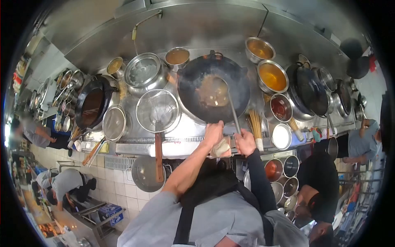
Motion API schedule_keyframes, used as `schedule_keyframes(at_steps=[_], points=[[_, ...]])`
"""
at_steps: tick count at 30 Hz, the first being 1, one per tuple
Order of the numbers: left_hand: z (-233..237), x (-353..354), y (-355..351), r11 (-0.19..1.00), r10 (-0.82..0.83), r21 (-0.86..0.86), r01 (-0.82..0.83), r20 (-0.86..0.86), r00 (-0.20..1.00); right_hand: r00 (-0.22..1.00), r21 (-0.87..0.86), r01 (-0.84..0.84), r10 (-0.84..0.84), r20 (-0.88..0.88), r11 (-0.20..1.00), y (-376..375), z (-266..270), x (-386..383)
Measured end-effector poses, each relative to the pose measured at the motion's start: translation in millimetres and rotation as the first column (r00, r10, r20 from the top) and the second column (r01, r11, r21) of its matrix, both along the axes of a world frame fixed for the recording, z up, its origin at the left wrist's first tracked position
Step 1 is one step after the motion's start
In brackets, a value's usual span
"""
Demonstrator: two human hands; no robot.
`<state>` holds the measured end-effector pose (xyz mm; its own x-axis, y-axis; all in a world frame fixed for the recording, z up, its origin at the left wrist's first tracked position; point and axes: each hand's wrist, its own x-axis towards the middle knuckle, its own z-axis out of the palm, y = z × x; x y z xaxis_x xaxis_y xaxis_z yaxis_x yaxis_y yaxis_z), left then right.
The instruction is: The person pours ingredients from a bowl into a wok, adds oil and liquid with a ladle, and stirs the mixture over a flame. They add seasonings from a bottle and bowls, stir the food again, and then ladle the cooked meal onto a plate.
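A large black wok [191,96] sits on the stove in front of me, with brownish liquid and some pale pieces in its middle. My left hand [214,133] is closed at the wok's near rim, and a folded pale cloth [221,149] hangs beneath the fingers. The grip itself is partly hidden. In my right hand [245,142] is the handle of a long metal ladle [233,108], whose bowl rests in the liquid.
Left of the wok lie a wire-mesh strainer [157,109] with a wooden handle and a metal pot [142,71]. On the right stand bowls of orange liquid [273,77], a red sauce pot [281,108], a bamboo brush [255,125] and another wok [312,92]. A person in black [323,185] is close at right.
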<state>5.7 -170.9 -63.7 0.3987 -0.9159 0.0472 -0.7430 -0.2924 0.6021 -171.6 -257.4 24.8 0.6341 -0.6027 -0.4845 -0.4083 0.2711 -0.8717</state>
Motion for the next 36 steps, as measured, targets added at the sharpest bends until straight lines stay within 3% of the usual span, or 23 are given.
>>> schedule_keyframes(at_steps=[1,2,4,6,8,10,12,16,17,20,23,26,28,30,32,33,34,35,36], points=[[0.3,4.1,-3.6,0.999,-0.027,0.040,0.027,0.006,1.000,0.998,-0.320,-0.025,0.003,-0.070,0.947,-1.4,-4.6,3.4],[6.2,5.5,-3.5,0.999,-0.028,0.038,0.029,-0.030,0.999,0.996,-0.535,0.007,-0.055,-0.074,0.845,-1.2,-22.8,5.8],[19.5,5.0,5.0,0.998,-0.038,0.048,0.043,-0.098,0.994,0.985,-0.855,0.052,-0.170,-0.042,0.516,5.7,-69.6,6.5],[4.0,6.6,3.3,0.996,-0.053,0.066,0.059,-0.086,0.995,0.983,-0.555,0.040,-0.132,-0.128,0.831,15.5,-35.3,4.6],[4.2,12.5,-2.6,0.998,-0.056,0.012,0.058,-0.084,0.995,0.983,-0.173,0.031,-0.061,-0.174,0.984,7.0,7.6,9.4],[3.8,9.5,8.9,0.997,-0.046,-0.068,0.039,-0.112,0.993,0.991,-0.531,0.035,-0.097,-0.091,0.847,3.1,-50.6,15.5],[17.9,10.2,12.7,0.997,-0.074,0.019,0.078,-0.151,0.986,0.953,-0.697,0.042,-0.239,-0.188,0.715,8.9,-57.8,46.0],[29.0,18.4,11.0,0.993,-0.109,0.028,0.114,-0.141,0.984,0.967,-0.709,-0.135,-0.065,-0.247,0.692,-17.6,-73.8,58.6],[26.9,20.1,12.5,0.992,-0.120,0.013,0.123,-0.153,0.981,0.944,-0.682,-0.277,0.058,-0.325,0.676,-23.4,-51.1,50.1],[19.4,26.7,13.8,0.989,-0.145,-0.014,0.145,-0.185,0.972,0.866,-0.739,-0.491,0.165,-0.472,0.461,-48.1,-42.2,1.9],[15.4,25.3,10.8,0.989,-0.145,-0.001,0.149,-0.226,0.963,0.708,-0.594,-0.617,0.033,-0.706,0.516,-30.2,-2.3,-13.3],[23.4,24.7,4.2,0.987,-0.163,-0.030,0.161,-0.259,0.952,0.952,-0.882,-0.243,-0.076,-0.297,0.404,1.5,-103.5,-47.5],[22.5,18.5,9.2,0.982,-0.179,-0.100,0.158,-0.265,0.947,0.965,-0.826,-0.134,-0.116,-0.234,0.547,35.4,-144.0,-50.6],[16.1,15.2,5.0,0.985,-0.166,-0.088,0.149,-0.238,0.957,0.979,-0.789,-0.051,-0.127,-0.162,0.613,43.6,-143.1,-36.5],[13.2,19.6,-1.0,0.986,-0.164,-0.001,0.168,-0.218,0.962,0.979,-0.736,-0.036,-0.125,-0.163,0.676,28.8,-114.1,-1.7],[11.3,21.0,1.3,0.987,-0.160,-0.038,0.155,-0.175,0.971,0.984,-0.727,-0.024,-0.113,-0.140,0.686,20.5,-94.3,23.4],[10.0,21.0,3.9,0.987,-0.151,-0.080,0.141,-0.131,0.980,0.997,-0.713,0.066,-0.028,0.065,0.698,8.5,-76.6,53.9],[9.1,21.9,7.7,0.984,-0.140,-0.120,0.129,-0.087,0.986,0.951,-0.515,0.124,0.047,0.306,0.848,-8.9,-79.8,86.6],[12.8,27.5,14.9,0.982,-0.058,-0.187,0.036,-0.116,0.992,0.971,0.097,0.082,-0.101,0.214,0.992,-9.2,-14.5,117.2]])
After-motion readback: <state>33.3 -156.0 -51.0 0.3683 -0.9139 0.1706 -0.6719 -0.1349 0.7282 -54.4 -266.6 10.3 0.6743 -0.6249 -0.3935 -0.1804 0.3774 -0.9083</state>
